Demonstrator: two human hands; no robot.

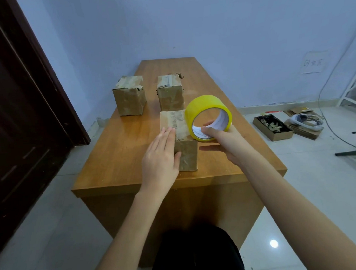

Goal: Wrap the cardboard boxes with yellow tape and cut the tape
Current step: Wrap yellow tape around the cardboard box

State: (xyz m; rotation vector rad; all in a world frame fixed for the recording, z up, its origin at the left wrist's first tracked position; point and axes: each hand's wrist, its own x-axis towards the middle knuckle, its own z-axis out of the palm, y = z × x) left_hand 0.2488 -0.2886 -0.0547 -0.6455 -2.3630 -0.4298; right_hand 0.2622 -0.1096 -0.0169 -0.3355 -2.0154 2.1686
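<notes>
At the near edge of the worktop [121, 157], the nearest cardboard box [187, 156] sits under both hands. Left hand [160, 155] lies flat, fingers straight, pressing its top and left side. Right hand [226, 142] grips the yellow tape roll [207, 111], fingers hooked through the core, roll tilted above the box's right edge. No free tape end visible; can't tell if it's stuck down yet. Two more boxes [129, 95] wait further back. Risks: box is light and close to the edge, so pulling tape could drag it off if the flat hand slips; a tilted roll likely lays tape skewed or wrinkled.
</notes>
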